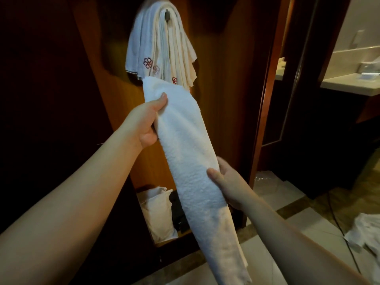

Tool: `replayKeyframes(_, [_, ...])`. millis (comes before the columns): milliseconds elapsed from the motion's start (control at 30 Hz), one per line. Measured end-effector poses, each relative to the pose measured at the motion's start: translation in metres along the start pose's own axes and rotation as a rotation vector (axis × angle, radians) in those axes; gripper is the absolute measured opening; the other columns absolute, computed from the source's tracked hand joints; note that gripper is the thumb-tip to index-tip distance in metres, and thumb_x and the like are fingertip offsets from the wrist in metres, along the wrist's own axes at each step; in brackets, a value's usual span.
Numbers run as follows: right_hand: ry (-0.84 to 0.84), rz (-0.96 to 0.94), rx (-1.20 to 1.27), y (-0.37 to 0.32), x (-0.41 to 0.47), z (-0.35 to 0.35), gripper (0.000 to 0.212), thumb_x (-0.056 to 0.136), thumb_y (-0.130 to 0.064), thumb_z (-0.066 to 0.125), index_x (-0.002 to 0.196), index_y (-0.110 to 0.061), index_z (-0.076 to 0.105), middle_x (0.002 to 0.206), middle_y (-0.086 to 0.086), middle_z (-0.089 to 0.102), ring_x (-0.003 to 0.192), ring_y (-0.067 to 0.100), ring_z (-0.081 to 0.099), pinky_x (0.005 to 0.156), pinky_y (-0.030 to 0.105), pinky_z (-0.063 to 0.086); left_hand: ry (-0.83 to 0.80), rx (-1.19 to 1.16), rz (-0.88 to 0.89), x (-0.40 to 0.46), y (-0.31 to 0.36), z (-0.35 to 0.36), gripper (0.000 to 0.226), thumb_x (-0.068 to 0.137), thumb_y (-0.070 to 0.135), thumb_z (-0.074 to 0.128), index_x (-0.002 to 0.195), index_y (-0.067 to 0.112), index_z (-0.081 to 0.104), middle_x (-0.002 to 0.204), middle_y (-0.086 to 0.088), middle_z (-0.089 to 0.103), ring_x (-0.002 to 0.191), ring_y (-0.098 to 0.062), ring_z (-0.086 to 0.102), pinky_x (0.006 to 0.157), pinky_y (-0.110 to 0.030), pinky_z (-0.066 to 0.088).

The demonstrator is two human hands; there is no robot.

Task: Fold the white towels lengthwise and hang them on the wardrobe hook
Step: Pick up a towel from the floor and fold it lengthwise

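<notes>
You are holding one folded white towel (191, 153) as a long narrow strip, slanting from about 11 o'clock near the middle of the view down to 5 o'clock at the bottom edge. Your left hand (147, 122) grips its upper part from the left edge, thumb laid over the front face and the other fingers hidden behind the cloth. Your right hand (226, 182) holds the lower middle from the right edge, thumb pressed on the front and the fingers curled round the back. The tail below your right hand hangs free.

The lengthwise fold looks done, so the step in hand is the hanging. At 12 o'clock the wardrobe hook (167, 15) already carries a thick stack of hung towels (160, 44), several with a red embroidered emblem; only a small dark part of the hook shows above them. The top end of your strip sits just below that stack.

The next move, as I judge it, calls for raising the strip until its midpoint clears the hook, then draping it over so both halves fall evenly. Room on the hook looks tight, so you need to keep the fold together while you lift.

More loose white cloth (364, 229) lies on the tiled floor (273, 194) at 4 o'clock, likely waiting its turn.
</notes>
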State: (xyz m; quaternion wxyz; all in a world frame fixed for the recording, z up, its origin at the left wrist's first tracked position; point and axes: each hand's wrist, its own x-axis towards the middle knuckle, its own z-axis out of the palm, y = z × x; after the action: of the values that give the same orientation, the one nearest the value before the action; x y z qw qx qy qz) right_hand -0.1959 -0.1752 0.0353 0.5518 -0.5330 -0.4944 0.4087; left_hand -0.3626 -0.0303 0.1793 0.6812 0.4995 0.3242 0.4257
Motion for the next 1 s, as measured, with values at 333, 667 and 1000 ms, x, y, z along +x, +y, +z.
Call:
replayKeyframes(333, [-0.565,0.386,-0.102,-0.002,-0.007,-0.021,0.043,0.081,-0.023,0.070,0.122,-0.016,0.061,0.124,0.004,0.069,0.118,0.024,0.065,0.107,0.039,0.048,0.168,0.081,-0.168,0.031,-0.001,0.006,0.028,0.093,0.021,0.071,0.114,0.007,0.058,0.096,-0.017,0.077,0.087,-0.034,0.076,0.080,-0.054,0.060])
replayKeyframes(667, [-0.659,0.555,0.361,0.004,-0.026,-0.025,0.072,0.055,-0.027,0.098,0.118,-0.008,0.069,0.112,0.007,0.075,0.107,0.022,0.071,0.086,0.033,0.057,0.162,0.083,-0.297,0.065,-0.022,-0.002,0.034,0.091,0.022,0.074,0.114,0.004,0.056,0.090,-0.019,0.076,0.075,-0.035,0.075,0.058,-0.052,0.061])
replayKeyframes(1000, [-0.559,0.300,0.499,-0.052,-0.007,-0.035,0.054,0.066,-0.036,0.092,0.113,-0.013,0.077,0.120,0.009,0.073,0.115,0.025,0.068,0.095,0.038,0.055,-0.064,-0.264,-0.405,0.070,-0.109,-0.033,0.063,0.094,0.064,0.051,0.103,0.006,0.071,0.096,-0.019,0.076,0.092,-0.035,0.075,0.069,-0.045,0.060])
